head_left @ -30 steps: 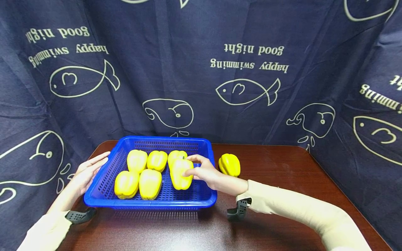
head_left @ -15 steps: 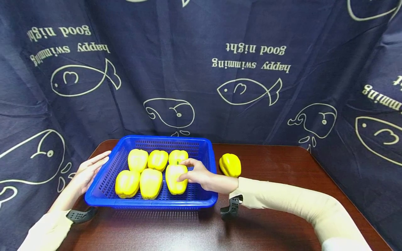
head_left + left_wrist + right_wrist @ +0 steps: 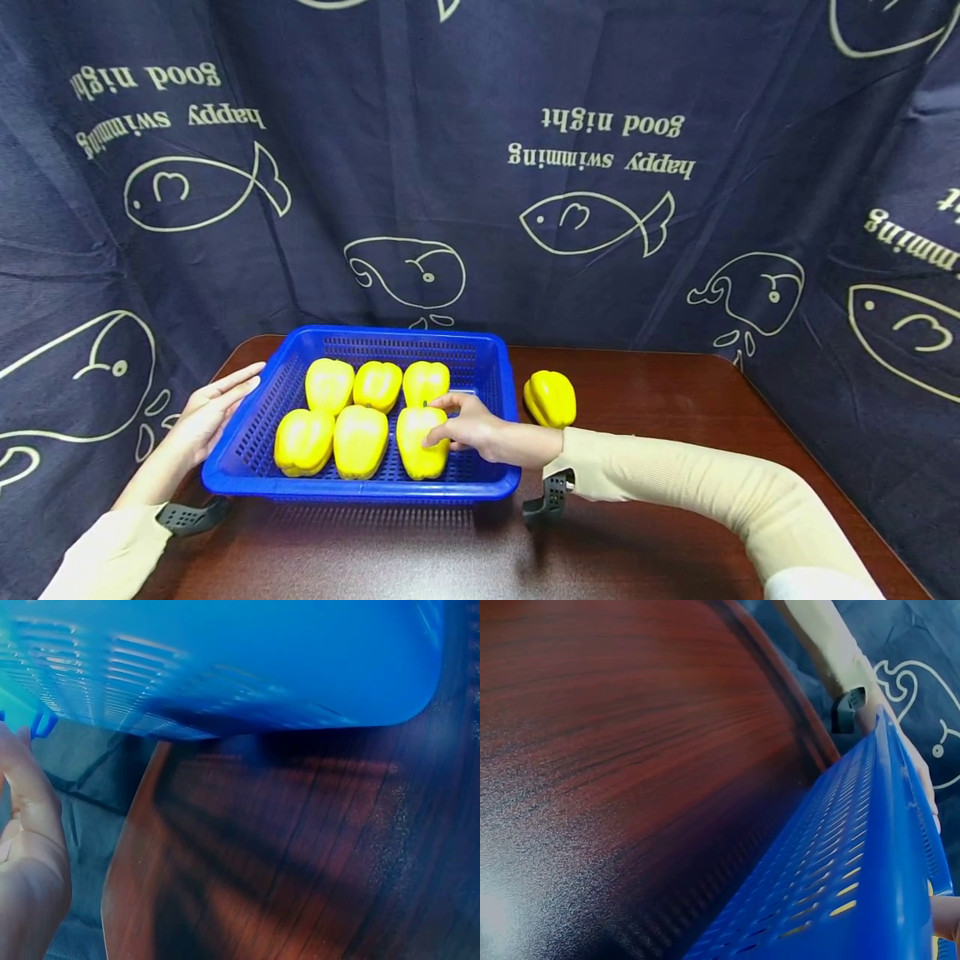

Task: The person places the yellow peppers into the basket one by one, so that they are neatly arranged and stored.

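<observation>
My right hand (image 3: 474,427) reaches over the right side of the blue plastic basket (image 3: 360,489). Thumb and fingers hold a yellow bell pepper (image 3: 420,450), which stands at the front right inside, its stem toward the back. Several more yellow bell peppers (image 3: 360,442) stand in two rows to its left and behind it. At the basket's left rim, my left hand (image 3: 210,415) rests with its fingers straight. The right wrist view shows only a finger (image 3: 945,915) past the rim; the held pepper is mostly hidden there by the basket wall.
One yellow bell pepper (image 3: 551,398) lies on the dark red-brown table (image 3: 660,400), to the right of the basket. A dark blue curtain (image 3: 480,167) with fish and whale drawings hangs behind and along both sides. Each wrist wears a black strap (image 3: 551,497).
My right hand has lowered the pepper toward the front of the basket and slightly left, lining it up with the front row. The left hand has stayed at the rim.
</observation>
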Demonstrator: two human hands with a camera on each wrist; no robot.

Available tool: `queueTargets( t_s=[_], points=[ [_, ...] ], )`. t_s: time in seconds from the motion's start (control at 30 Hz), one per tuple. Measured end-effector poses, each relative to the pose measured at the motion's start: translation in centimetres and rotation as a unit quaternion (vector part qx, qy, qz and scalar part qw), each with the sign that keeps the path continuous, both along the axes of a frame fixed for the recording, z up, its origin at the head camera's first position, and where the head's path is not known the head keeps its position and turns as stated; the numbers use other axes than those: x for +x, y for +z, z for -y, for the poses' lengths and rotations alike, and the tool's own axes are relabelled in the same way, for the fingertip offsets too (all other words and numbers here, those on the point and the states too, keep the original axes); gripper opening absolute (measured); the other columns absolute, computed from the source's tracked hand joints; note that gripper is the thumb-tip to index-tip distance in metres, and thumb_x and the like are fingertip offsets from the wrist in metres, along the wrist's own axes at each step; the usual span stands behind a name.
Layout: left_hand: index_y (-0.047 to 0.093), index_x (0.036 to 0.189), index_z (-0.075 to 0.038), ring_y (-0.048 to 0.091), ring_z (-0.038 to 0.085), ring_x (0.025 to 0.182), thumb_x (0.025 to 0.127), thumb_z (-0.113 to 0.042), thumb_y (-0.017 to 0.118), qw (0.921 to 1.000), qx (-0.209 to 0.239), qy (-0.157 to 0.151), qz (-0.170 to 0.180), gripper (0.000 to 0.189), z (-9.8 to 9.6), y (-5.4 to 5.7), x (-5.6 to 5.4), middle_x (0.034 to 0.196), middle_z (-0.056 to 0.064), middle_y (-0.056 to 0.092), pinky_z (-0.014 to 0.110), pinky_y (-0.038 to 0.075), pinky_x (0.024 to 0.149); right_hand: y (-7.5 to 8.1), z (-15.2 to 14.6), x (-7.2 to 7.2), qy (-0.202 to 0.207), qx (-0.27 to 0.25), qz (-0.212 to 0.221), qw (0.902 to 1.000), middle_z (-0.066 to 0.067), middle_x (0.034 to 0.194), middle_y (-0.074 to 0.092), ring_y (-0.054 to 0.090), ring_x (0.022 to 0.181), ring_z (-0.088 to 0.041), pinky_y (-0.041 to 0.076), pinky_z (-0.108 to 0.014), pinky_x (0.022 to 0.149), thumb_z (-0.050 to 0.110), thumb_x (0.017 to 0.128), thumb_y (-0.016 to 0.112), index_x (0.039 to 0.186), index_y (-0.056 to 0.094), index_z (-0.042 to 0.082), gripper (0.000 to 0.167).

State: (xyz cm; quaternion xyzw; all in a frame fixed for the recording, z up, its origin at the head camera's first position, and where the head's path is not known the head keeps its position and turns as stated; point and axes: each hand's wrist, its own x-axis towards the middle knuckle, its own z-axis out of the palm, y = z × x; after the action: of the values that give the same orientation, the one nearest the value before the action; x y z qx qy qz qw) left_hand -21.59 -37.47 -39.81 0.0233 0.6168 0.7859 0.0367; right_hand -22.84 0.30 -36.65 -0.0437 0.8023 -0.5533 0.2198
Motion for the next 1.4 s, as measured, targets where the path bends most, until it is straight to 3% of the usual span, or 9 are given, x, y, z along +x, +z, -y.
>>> queueTargets(
  t_s=[0.17, 0.4, 0.97, 1.2, 1.4],
  points=[
    [0.068, 0.113, -0.036, 0.069, 0.003, 0.092, 0.102, -0.016, 0.046, 1.0000, -0.005, -0.003, 0.000, 0.031, 0.2, -0.3, 0.3, 0.104, -0.018, 0.070, 0.020, 0.057, 0.076, -0.5, 0.1, 0.3, 0.004, -0.004, 0.011, 0.9999, -0.011, 0.118, 0.054, 0.057, 0.088, -0.019, 0.057, -0.036, 0.075, 0.003, 0.071, 0.078, 0.117, 0.058, 0.005, 0.050],
    [0.067, 0.114, -0.036, 0.068, 0.002, 0.093, 0.102, -0.015, 0.044, 0.9999, -0.012, -0.009, 0.001, 0.034, 0.3, -0.8, 0.9, 0.105, -0.018, 0.070, 0.020, 0.057, 0.076, -1.2, 0.3, 0.8, 0.011, 0.006, 0.025, 0.9996, -0.009, 0.110, 0.057, 0.058, 0.085, -0.017, 0.058, -0.039, 0.075, 0.003, 0.071, 0.079, 0.114, 0.058, 0.006, 0.048],
    [0.066, 0.114, -0.038, 0.069, 0.003, 0.090, 0.102, -0.017, 0.046, 0.9996, -0.025, 0.007, 0.012, 0.032, 0.3, -0.4, 0.6, 0.103, -0.019, 0.070, 0.021, 0.057, 0.075, -1.0, 0.4, 0.7, 0.008, -0.011, 0.026, 0.9996, -0.010, 0.107, 0.057, 0.056, 0.078, -0.016, 0.058, -0.035, 0.072, -0.002, 0.072, 0.078, 0.113, 0.057, 0.005, 0.047],
    [0.067, 0.114, -0.038, 0.069, 0.002, 0.090, 0.102, -0.017, 0.046, 0.9994, -0.027, 0.012, 0.016, 0.032, 0.3, -0.3, 0.4, 0.102, -0.020, 0.069, 0.021, 0.057, 0.074, -0.8, 0.4, 0.4, 0.016, -0.014, 0.016, 0.9997, -0.012, 0.112, 0.060, 0.058, 0.083, -0.015, 0.058, -0.038, 0.079, -0.004, 0.071, 0.076, 0.116, 0.060, 0.002, 0.048],
    [0.067, 0.115, -0.036, 0.069, 0.002, 0.091, 0.102, -0.016, 0.046, 0.9999, -0.014, 0.006, -0.002, 0.032, 0.1, -0.1, 0.1, 0.104, -0.019, 0.070, 0.020, 0.057, 0.075, -0.4, 0.3, 0.1, 0.011, -0.009, 0.016, 0.9998, -0.008, 0.101, 0.058, 0.057, 0.078, -0.013, 0.058, -0.039, 0.078, -0.004, 0.072, 0.075, 0.114, 0.060, 0.002, 0.046]
  ],
)
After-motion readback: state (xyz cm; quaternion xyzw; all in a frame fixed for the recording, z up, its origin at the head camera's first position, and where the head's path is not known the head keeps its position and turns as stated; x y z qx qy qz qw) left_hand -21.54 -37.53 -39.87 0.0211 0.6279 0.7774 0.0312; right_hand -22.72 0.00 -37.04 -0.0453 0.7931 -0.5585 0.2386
